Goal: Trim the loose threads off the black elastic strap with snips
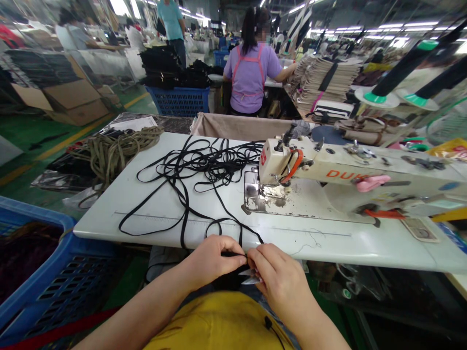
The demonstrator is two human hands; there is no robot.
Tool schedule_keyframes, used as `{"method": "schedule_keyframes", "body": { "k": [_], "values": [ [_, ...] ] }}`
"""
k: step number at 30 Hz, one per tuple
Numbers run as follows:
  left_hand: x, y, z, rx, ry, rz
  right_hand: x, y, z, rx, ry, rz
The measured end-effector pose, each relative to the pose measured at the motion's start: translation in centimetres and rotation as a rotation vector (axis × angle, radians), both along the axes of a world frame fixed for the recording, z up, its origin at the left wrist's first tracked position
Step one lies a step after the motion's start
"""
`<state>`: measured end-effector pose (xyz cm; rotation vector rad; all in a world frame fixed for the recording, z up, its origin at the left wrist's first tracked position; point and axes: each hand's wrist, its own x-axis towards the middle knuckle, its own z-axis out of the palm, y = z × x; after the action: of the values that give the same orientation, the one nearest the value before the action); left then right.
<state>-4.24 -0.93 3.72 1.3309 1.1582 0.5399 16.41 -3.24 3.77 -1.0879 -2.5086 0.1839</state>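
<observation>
At the table's front edge, my left hand (215, 260) pinches a black narrow strap (233, 254) between thumb and fingers. Close against it, my right hand (279, 272) is closed around a pair of thread snips (250, 278), whose two blades point left below the fingers. Its thumb and fingertips also meet at the strap; the handles are hidden in the palm. A loose tangle of black straps (219, 163) spreads over the white table (146, 228), and some lengths run down to my hands.
To the right stands a sewing machine (328, 170) with thread cones (386, 82) behind it. Olive straps (120, 146) lie in a bundle at the left. A blue crate (58, 282) sits beside the table's left end. Ahead, a person in a purple shirt (251, 78) works near stacked fabric pieces (324, 82).
</observation>
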Motion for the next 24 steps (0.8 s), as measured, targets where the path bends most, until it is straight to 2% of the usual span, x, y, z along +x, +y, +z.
{"method": "schedule_keyframes", "body": {
  "k": [4, 9, 12, 14, 19, 21, 24],
  "values": [
    [0.0, -0.2, -0.5, -0.019, -0.008, 0.045, 0.0, -0.1, -0.1, 0.177, -0.071, 0.041],
    [0.2, -0.5, -0.9, -0.091, -0.047, 0.107, 0.1, -0.1, 0.0, 0.213, -0.09, 0.074],
    [0.5, -0.4, -0.8, -0.096, -0.055, 0.099, 0.0, -0.1, -0.3, 0.16, -0.059, 0.07],
    [0.5, -0.4, -0.6, -0.086, -0.048, 0.089, -0.1, 0.0, -0.5, 0.112, 0.048, 0.017],
    [0.4, -0.2, -0.3, -0.039, 0.034, 0.094, 0.6, 0.8, -0.3, -0.039, 0.504, -0.293],
    [0.3, -0.2, -0.4, -0.039, 0.042, 0.098, 1.1, 1.2, -0.1, -0.142, 0.551, -0.292],
    [0.3, -0.2, -0.6, -0.033, 0.026, 0.101, 1.5, 1.2, -0.2, -0.261, 0.499, -0.158]
  ]
}}
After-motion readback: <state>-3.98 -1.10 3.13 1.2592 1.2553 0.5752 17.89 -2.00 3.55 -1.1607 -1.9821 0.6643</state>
